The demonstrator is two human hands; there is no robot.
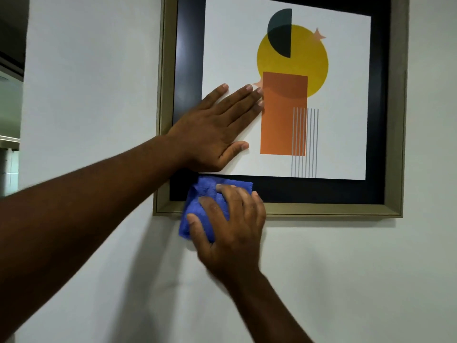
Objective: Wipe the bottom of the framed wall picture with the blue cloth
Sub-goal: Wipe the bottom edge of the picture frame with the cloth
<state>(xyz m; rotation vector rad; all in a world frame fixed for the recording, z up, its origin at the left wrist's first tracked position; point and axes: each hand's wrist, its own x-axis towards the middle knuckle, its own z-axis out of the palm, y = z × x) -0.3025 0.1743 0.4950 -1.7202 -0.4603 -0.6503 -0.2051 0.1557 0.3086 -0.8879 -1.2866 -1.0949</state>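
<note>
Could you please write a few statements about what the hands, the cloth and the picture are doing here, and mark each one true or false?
1. The right hand presses the cloth against the frame's bottom left corner. True.
2. The left hand grips the frame's top edge. False: it lies flat, fingers spread, on the lower left of the picture.
3. The cloth is red. False: it is blue.
4. Part of the cloth hangs below the frame over the wall. True.
5. The cloth is at the bottom right corner. False: it is at the left end.
</note>
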